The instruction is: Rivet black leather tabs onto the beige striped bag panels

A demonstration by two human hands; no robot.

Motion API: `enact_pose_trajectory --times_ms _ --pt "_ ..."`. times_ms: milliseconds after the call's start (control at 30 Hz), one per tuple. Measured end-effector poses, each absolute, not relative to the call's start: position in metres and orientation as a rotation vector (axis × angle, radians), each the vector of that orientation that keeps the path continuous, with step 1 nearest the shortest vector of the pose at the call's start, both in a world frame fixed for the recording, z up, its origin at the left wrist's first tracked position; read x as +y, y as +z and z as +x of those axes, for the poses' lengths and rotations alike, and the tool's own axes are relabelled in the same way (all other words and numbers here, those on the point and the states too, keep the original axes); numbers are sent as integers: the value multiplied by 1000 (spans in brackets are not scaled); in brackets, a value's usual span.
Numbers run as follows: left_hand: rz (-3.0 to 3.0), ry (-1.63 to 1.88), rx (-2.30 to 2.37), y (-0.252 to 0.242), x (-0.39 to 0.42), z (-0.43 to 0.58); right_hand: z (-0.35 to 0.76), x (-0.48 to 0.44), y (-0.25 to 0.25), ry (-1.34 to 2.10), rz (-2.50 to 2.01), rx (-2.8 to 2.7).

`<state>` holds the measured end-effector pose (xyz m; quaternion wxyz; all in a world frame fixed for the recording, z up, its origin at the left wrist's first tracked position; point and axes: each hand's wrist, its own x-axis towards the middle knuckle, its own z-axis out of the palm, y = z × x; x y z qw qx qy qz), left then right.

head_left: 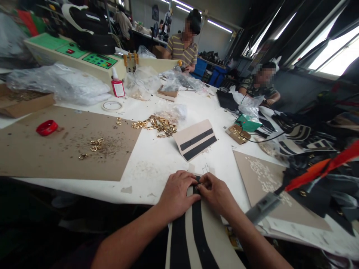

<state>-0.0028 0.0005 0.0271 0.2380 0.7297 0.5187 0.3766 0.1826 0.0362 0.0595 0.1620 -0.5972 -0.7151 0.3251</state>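
A beige panel with black stripes [196,239] lies over the near table edge between my arms. My left hand [178,194] rests on its top end with the fingers curled and pressed onto the black strip. My right hand [214,192] pinches the same top end from the right, fingertips meeting those of the left. A small dark part sits between the fingertips; I cannot make out what it is. Another striped beige piece [195,139] lies flat further back on the white table [157,160].
A pile of gold metal buckles [157,125] lies mid-table. Left is a brown cardboard sheet [56,149] with a red ring [46,127] and loose gold rings. A glue bottle [117,86], tape roll [112,106] and plastic bags stand behind. Two people sit at the far side. Orange strap [322,168] at right.
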Motion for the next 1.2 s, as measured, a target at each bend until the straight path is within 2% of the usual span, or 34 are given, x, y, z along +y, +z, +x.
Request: enact_pose_trajectory --times_ms 233,400,467,567,767,967,1100,1200 --pt "2015 1018 1456 35 1 3 201 -5 68 942 -1534 -1616" --pt "2044 999 1458 32 3 5 265 -71 66 491 -1720 -1131" --pt "2069 985 1458 30 5 6 288 -84 61 408 -1803 -961" --pt "2091 951 1467 32 7 8 305 -82 50 581 -1854 -901" --pt "2109 864 1494 41 5 10 299 -57 42 778 -1869 -1178" --pt "2079 873 1498 40 5 8 259 -30 86 988 -1162 -835" --pt "2030 912 1491 36 8 7 211 4 113 1059 -871 -982" --pt "2006 953 1481 31 11 5 181 25 106 1166 -811 -1143"
